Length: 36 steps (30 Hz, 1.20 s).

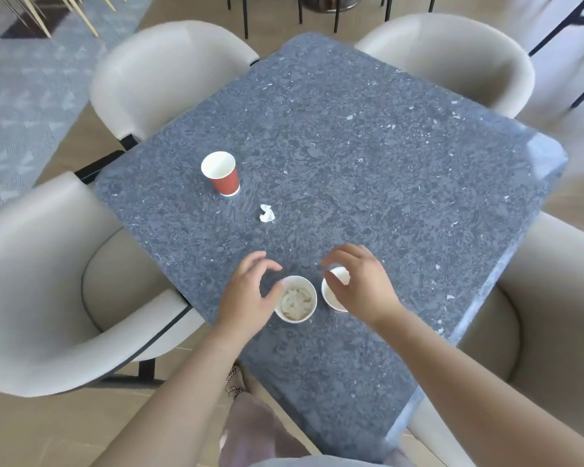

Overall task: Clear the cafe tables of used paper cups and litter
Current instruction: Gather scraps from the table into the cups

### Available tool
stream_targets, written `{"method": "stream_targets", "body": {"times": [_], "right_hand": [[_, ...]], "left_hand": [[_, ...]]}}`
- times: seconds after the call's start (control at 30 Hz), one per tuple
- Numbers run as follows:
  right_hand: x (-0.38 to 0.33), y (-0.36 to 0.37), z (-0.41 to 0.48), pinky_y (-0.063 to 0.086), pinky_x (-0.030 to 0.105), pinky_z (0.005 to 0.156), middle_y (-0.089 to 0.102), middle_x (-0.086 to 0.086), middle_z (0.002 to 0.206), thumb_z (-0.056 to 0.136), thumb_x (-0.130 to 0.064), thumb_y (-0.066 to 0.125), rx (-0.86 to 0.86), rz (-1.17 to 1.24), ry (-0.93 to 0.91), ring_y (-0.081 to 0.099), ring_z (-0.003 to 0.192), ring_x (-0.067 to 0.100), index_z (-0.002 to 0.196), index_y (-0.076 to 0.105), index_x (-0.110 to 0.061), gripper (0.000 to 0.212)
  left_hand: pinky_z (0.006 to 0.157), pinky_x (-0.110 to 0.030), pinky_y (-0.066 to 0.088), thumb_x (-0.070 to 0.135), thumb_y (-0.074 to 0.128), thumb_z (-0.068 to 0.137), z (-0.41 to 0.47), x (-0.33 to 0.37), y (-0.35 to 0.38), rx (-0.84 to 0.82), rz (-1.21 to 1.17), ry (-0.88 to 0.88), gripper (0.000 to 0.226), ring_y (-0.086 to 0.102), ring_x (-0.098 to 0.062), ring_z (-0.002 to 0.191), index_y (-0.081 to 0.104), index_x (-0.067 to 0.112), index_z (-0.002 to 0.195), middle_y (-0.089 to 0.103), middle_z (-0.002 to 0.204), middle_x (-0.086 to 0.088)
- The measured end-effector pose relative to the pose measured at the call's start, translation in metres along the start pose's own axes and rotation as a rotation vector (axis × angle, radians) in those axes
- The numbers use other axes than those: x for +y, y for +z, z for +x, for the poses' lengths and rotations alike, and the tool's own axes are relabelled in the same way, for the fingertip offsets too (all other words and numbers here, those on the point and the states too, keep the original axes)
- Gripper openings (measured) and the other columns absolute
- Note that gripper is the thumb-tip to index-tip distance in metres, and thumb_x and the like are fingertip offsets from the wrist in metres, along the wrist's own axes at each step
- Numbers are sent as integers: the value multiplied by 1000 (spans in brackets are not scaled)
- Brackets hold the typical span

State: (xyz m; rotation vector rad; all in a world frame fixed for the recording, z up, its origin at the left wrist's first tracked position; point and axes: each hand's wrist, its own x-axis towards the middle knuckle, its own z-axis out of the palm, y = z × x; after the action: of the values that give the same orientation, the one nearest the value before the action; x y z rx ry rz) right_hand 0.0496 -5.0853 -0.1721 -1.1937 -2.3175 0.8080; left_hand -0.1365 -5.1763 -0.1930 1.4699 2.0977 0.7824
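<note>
Spreading across the middle of the view: a dark speckled stone surface [368, 146], turned corner-on, ringed by pale upholstered chairs [41, 281].

Standing upright toward the far left of that surface: a red paper cup [224, 175], well apart from both hands and apparently empty.

Sitting side by side near the closest corner: two white paper cups, mouths up, so long axes running vertical. Holding crumpled waste inside: the left white cup [295, 299]. Showing only part of its rim and wall under curled fingers: the right white cup [334, 291].

Hovering beside the left white cup: the left hand [250, 291], fingers arched and spread, thumb just at or touching the rim, not yet closing on anything. Arching over the right white cup: the right hand [361, 288], fingertips bent down around the mouth; hard to tell whether touching or merely closing in, so gripping not confirmed.

Lying between the red cup and the hands, slightly nearer the left hand: a small crumpled white wrapper [267, 214].

Judging from this: each hand sitting closest to its own white cup, so probably taking both at once from above or from the side, leaving the wrapper and red cup for a forward-left reach afterward.
</note>
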Motion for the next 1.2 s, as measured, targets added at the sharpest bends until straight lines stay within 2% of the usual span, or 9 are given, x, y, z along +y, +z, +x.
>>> {"method": "stream_targets", "body": {"times": [0.13, 0.37, 0.5, 0.57, 0.73, 0.83, 0.97, 1.07, 1.2], "right_hand": [[-17, 21, 40, 40, 26, 78, 65, 4, 99, 81, -8, 63, -24, -19, 8, 56, 95, 26, 95, 67, -11, 14], [-45, 65, 106, 40, 29, 79, 64, 5, 99, 82, -11, 61, -14, -44, 110, 56, 96, 27, 97, 67, -13, 16], [-48, 93, 138, 38, 25, 83, 63, 0, 110, 83, -13, 61, -36, -82, 159, 53, 103, 24, 103, 65, -17, 21], [-44, 108, 154, 41, 29, 87, 59, -1, 119, 83, -13, 60, -93, -116, 194, 50, 106, 26, 109, 62, -18, 27], [-27, 138, 176, 36, 33, 101, 39, 0, 141, 87, -14, 53, -277, -198, 333, 37, 124, 28, 128, 49, -20, 42], [-20, 148, 174, 36, 27, 92, 45, 2, 130, 86, -5, 50, -315, -225, 371, 42, 116, 27, 122, 53, -16, 38], [-25, 144, 171, 44, 28, 79, 55, 7, 108, 83, 4, 49, -298, -213, 421, 55, 100, 26, 102, 65, -14, 31], [-33, 127, 160, 46, 30, 76, 58, 6, 105, 84, -1, 49, -160, -154, 454, 58, 92, 27, 98, 66, -14, 26], [-45, 91, 128, 44, 27, 72, 62, 3, 98, 83, -7, 54, 63, -95, 498, 60, 82, 23, 94, 68, -16, 20]], "left_hand": [[88, -30, 45, 26, 61, 86, 39, -25, -25, 16, -14, 18, 17, 49, -9, 116, 60, 24, 103, 47, 124, 9], [84, -20, 35, 25, 61, 85, 110, -66, -63, -99, 10, 111, 20, 49, -4, 108, 58, 26, 105, 42, 114, 20], [78, -33, 49, 21, 61, 84, 144, -90, -86, -123, 92, 148, 25, 57, -13, 96, 55, 26, 108, 47, 121, 13], [71, -39, 52, 19, 61, 83, 165, -100, -97, -105, 183, 172, 29, 59, -18, 89, 53, 24, 110, 45, 124, 10], [65, -34, 47, 18, 61, 82, 207, -116, -108, -114, 336, 189, 43, 58, -24, 93, 46, 21, 122, 37, 135, 7], [70, -35, 49, 23, 60, 84, 218, -120, -101, -185, 407, 174, 43, 55, -23, 102, 46, 24, 124, 36, 136, 7], [79, -33, 46, 23, 57, 87, 227, -121, -94, -272, 401, 210, 25, 54, -25, 108, 61, 21, 112, 56, 123, 1], [73, -31, 43, 21, 55, 90, 226, -113, -91, -270, 366, 272, 17, 57, -26, 101, 66, 18, 102, 63, 110, -1], [73, -33, 45, 21, 54, 90, 212, -85, -81, -342, 335, 420, 18, 57, -28, 100, 66, 14, 102, 64, 107, -4]]}}
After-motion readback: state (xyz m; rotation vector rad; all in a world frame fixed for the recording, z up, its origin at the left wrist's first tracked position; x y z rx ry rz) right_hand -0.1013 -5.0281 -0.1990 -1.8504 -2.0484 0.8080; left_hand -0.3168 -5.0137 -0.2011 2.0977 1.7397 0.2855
